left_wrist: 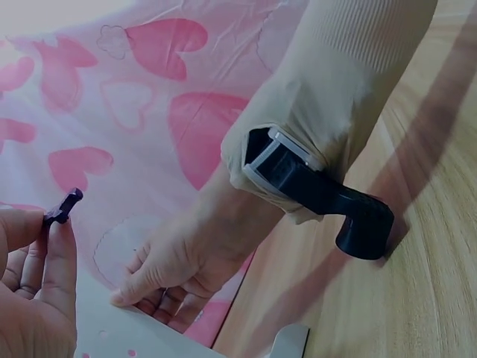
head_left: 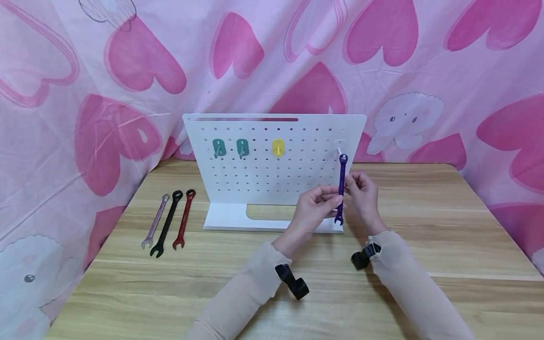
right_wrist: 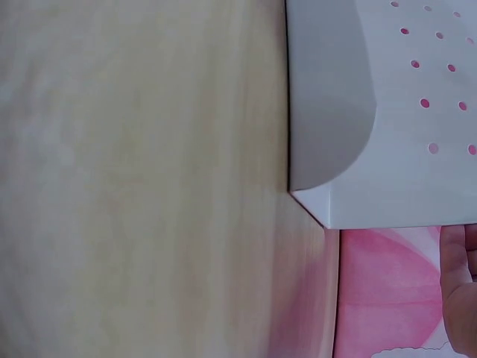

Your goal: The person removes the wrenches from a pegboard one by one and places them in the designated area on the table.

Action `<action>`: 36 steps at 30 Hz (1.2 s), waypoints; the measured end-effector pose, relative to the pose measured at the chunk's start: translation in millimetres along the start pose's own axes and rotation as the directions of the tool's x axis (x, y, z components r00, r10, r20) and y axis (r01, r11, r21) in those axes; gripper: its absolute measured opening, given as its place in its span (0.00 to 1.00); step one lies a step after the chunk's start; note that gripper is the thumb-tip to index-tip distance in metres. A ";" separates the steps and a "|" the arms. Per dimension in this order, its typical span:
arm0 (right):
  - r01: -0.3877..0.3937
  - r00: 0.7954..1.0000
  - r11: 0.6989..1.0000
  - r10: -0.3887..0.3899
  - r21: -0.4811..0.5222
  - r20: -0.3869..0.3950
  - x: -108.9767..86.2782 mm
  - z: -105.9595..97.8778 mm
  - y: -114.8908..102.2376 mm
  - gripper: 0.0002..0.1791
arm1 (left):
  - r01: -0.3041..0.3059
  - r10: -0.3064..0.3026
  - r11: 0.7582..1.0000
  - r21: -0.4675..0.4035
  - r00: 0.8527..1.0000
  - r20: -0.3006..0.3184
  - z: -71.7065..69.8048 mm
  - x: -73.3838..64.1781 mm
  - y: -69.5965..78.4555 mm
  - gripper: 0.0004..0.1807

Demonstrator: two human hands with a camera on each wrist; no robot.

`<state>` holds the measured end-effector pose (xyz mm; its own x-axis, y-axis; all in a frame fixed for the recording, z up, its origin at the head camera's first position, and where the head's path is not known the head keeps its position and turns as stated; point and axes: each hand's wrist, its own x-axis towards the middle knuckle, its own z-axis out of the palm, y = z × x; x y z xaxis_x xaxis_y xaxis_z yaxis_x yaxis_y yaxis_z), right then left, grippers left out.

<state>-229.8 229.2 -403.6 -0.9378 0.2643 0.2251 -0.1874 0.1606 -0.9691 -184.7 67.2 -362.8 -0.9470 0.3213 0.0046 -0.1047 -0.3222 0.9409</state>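
Note:
My left hand (head_left: 312,205) pinches a dark purple combination wrench (head_left: 342,184) between thumb and fingers, in front of the right side of a white pegboard (head_left: 263,177). The wrench is nearly upright, open end down. Its ring end lies at a white hook (head_left: 339,149); whether the hook passes through the ring I cannot tell. My right hand (head_left: 365,193) grips the board's right edge, thumb on the front and fingers behind, as the left wrist view shows. Only part of that right hand (right_wrist: 460,291) appears in the right wrist view, at the board's edge.
Lilac (head_left: 156,221), black (head_left: 166,224) and red (head_left: 184,219) wrenches lie side by side on the wooden table (head_left: 425,208), left of the board. Two green hooks (head_left: 218,148) and a yellow hook (head_left: 278,148) are on the board. A pink heart-patterned cloth (head_left: 238,89) hangs behind.

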 end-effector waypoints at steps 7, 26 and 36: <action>-0.022 1.000 0.995 0.022 0.094 0.006 -5.0 2.7 -16.2 0.06 | 0.038 -0.037 0.998 -0.053 0.999 0.013 1.0 -3.2 6.9 0.13; -0.050 0.999 0.998 0.050 0.027 0.000 -6.2 2.7 -20.6 0.10 | 0.026 -0.027 1.000 0.018 0.999 0.037 -14.8 -12.8 19.1 0.15; -0.064 0.998 0.998 0.064 0.008 -0.002 1.6 0.7 -2.3 0.11 | 0.057 -0.063 0.984 0.169 0.998 0.030 -46.7 -20.6 14.8 0.16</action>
<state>-231.1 228.6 -401.0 -0.9472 0.2763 0.1625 -0.1289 0.1358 -0.9823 -180.9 14.3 -364.8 -0.9289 0.3677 -0.0446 -0.1059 -0.1484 0.9832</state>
